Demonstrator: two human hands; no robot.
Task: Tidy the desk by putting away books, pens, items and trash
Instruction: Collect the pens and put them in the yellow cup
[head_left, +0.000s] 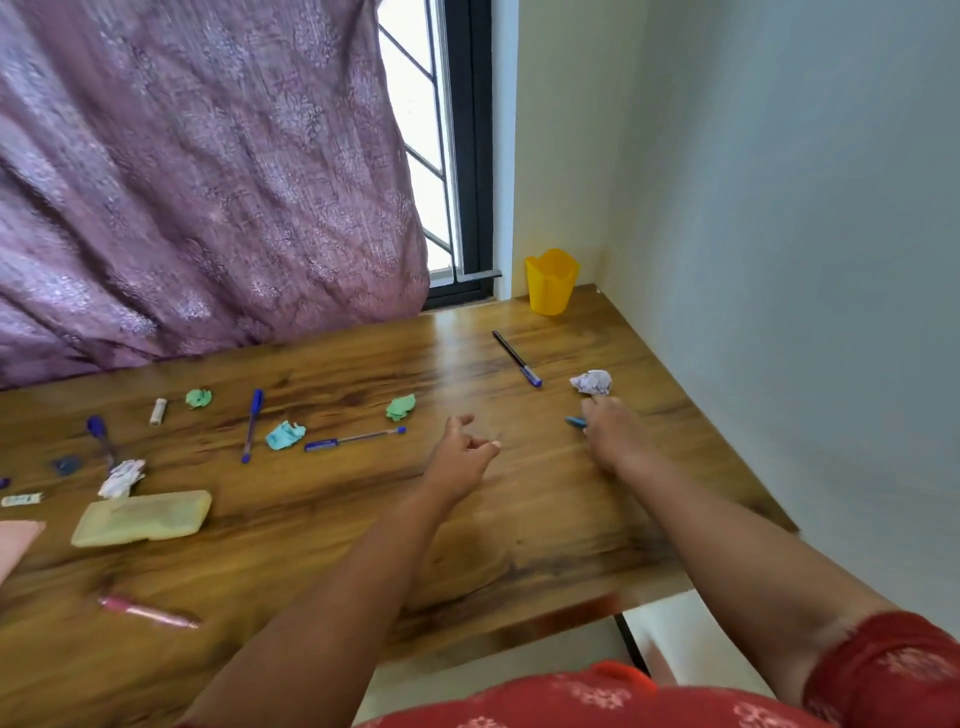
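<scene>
Wooden desk (519, 519) with a dark grain stretches under both my bare arms, set into a corner by a window and a purple curtain (197, 171). My right hand (615, 434) is curled around a small blue item (575, 422), of which only one end pokes out; I cannot tell what it is. Just beyond that hand lies a crumpled white paper ball (592, 382), close to my knuckles. My left hand (460, 457) hovers over the wood with fingers loosely bent, holding nothing. A yellow cup (551, 281) stands upright in the far corner, and a dark pen with a blue cap (517, 359) lies between it and my hands. Further left are two blue pens (251, 426), green paper wads (400, 407), a light blue wad (284, 435), a pale yellow pencil case (143, 518) and a pink pen (148, 611) near the front edge.
</scene>
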